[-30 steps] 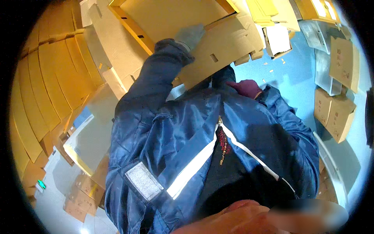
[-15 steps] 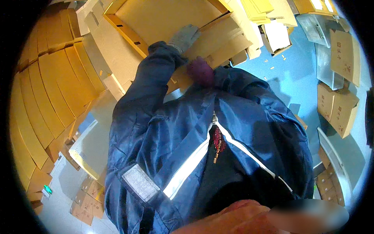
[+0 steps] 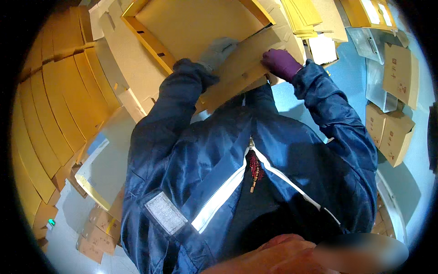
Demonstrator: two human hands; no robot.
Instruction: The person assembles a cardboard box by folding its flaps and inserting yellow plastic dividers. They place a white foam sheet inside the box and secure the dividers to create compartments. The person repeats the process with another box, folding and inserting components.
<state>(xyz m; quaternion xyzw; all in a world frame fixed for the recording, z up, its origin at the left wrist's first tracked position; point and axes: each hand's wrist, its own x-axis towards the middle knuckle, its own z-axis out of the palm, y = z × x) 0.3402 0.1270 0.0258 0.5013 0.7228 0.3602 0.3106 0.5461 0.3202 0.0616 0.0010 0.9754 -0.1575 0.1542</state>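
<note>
An open, shallow cardboard box [image 3: 148, 40] with folded-up side walls lies in front of me at the top of the view. My left hand [image 3: 219, 53], in a grey glove, rests along its near side with the fingers stretched out. A long brown cardboard flap [image 3: 248, 64] runs along that near side, below the left fingers. At the flap's right end is my right hand [image 3: 280, 64], in a dark purple glove. Its fingers are curled closed against the cardboard. Whatever they may hold is hidden.
Tall stacks of folded cardboard [image 3: 54, 109] fill the left. Yellow flat pieces [image 3: 301, 16] lie at the upper right, above a carton holding white sheets [image 3: 323, 49]. Clear plastic bins [image 3: 376, 82] and brown cartons [image 3: 397, 137] stand on the blue floor at the right.
My right hand has moved from close to my chest outward to the right, to the flap's right end. My left hand stays at nearly the same place on the box.
</note>
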